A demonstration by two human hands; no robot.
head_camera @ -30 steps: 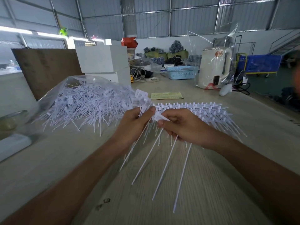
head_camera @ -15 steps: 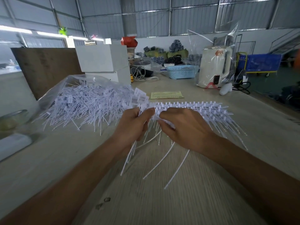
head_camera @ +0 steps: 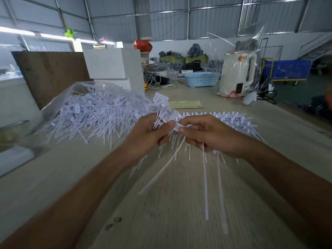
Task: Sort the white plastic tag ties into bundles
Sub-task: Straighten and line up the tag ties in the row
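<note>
My left hand (head_camera: 149,135) grips a bunch of white tag ties (head_camera: 161,108) by their upper ends; their flat heads fan out above my fingers. My right hand (head_camera: 208,135) pinches the head of another tie (head_camera: 177,127) right beside the bunch, and a few long tails (head_camera: 205,186) hang down from under this hand. A loose heap of white ties (head_camera: 93,115) spills from a clear plastic bag on the left. Behind my right hand lies a neat row of aligned ties (head_camera: 228,117) on the table.
The wooden table (head_camera: 170,212) carries a yellow paper slip (head_camera: 185,104), white boxes (head_camera: 113,63), a blue basket (head_camera: 201,79) and a bagged white kettle (head_camera: 237,74) at the back. A brown board (head_camera: 48,74) stands at the left.
My hands have kept working at the same spot. The tails under my right hand, bent half a second ago, now hang longer and straighter, and the bunch's heads stand higher above my left hand.
</note>
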